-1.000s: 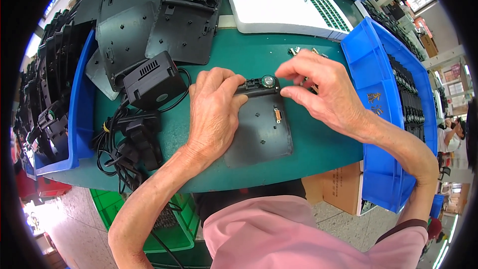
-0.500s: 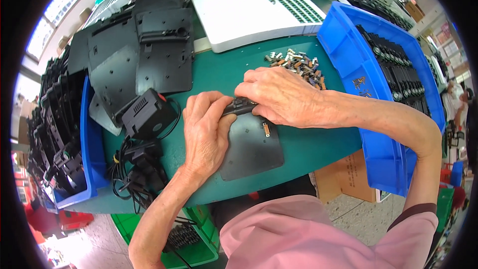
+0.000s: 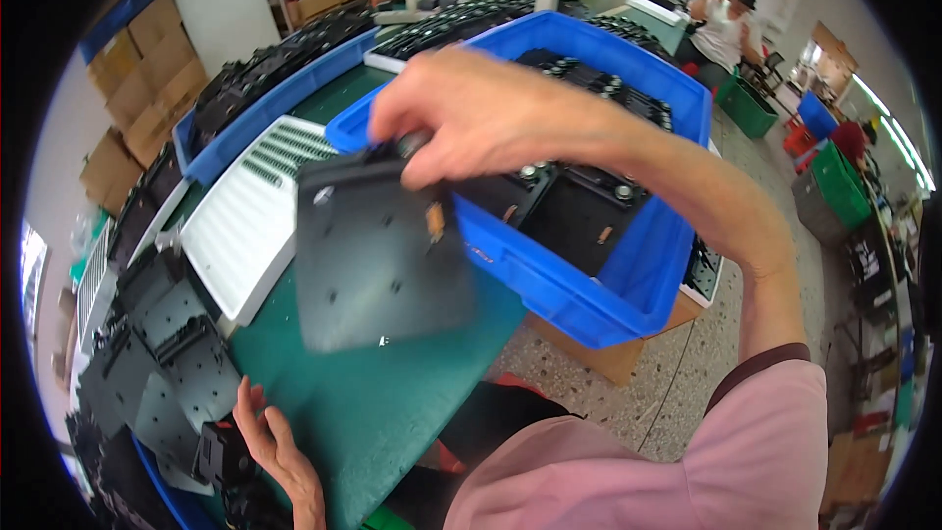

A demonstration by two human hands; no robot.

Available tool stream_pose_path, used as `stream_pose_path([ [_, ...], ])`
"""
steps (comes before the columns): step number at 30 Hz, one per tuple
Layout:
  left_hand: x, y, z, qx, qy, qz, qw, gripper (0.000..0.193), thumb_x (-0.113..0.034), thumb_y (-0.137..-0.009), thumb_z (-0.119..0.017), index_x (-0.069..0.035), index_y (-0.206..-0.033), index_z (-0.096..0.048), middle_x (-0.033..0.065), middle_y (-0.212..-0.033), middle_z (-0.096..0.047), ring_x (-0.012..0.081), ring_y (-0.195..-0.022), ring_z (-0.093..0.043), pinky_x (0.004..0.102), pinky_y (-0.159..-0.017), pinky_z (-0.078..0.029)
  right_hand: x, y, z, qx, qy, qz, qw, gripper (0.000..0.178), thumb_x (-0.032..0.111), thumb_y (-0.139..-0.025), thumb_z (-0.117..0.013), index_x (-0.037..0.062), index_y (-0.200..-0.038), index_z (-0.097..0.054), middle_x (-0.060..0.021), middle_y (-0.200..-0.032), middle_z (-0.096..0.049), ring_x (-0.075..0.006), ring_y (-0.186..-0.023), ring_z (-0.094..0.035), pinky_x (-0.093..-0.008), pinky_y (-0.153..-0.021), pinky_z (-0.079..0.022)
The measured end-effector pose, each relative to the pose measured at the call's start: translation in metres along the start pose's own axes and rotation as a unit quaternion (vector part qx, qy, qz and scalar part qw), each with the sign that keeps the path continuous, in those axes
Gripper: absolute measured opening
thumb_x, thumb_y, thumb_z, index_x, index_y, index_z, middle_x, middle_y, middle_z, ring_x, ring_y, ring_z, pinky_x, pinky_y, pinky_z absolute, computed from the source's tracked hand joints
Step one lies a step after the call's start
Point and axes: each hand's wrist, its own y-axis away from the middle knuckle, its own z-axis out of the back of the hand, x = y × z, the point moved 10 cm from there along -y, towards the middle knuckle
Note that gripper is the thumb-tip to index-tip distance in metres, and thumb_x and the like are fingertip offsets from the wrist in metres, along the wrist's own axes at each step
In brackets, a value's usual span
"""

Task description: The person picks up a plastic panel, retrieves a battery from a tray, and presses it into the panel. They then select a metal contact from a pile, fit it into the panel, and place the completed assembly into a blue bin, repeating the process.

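Right hand [image 3: 446, 113] closed on the top edge of a black panel [image 3: 383, 270]; left hand [image 3: 277, 442] empty.
The panel hangs above the green counter [image 3: 368, 397], near the blue bin [image 3: 559, 299]; the left hand spreads loosely beside a black device [image 3: 224, 453].

The right hand [image 3: 451, 113] has raised the panel [image 3: 383, 260] off the surface [image 3: 392, 402], near the blue bin [image 3: 579, 306]; the left hand [image 3: 279, 444] has let go and drawn away. The view has swung right.

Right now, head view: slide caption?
Right hand grips a black panel near a blue bin; left hand open, empty.
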Motion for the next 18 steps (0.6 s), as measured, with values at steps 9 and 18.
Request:
stream_pose_path([
  [9,0.006,-0.002,-0.009,0.023,-0.007,-0.006,1.000,0.040,-0.023,-0.102,-0.052,-0.006,-0.139,-0.051,0.0073,-0.119,-0.055,0.0173,-0.106,-0.050,0.0325,-0.094,-0.039,-0.116,0.153,0.093,-0.082,0.156,-0.243,0.954,0.038,0.014,-0.065,-0.073,-0.0013,-0.099,-0.068,-0.0113,-0.075,-0.064,-0.0226,-0.072,-0.062,-0.0364,-0.067,-0.049],
  [18,0.007,-0.003,-0.007,0.030,-0.052,-0.021,0.998,0.039,-0.023,-0.101,-0.054,-0.006,-0.137,-0.053,0.0060,-0.117,-0.055,0.0152,-0.101,-0.049,0.0306,-0.090,-0.040,-0.111,0.205,0.043,-0.060,0.196,-0.300,0.932,0.032,0.010,-0.062,-0.069,0.0002,-0.093,-0.070,-0.0193,-0.082,-0.069,-0.0372,-0.081,-0.067,-0.0462,-0.071,-0.053],
])
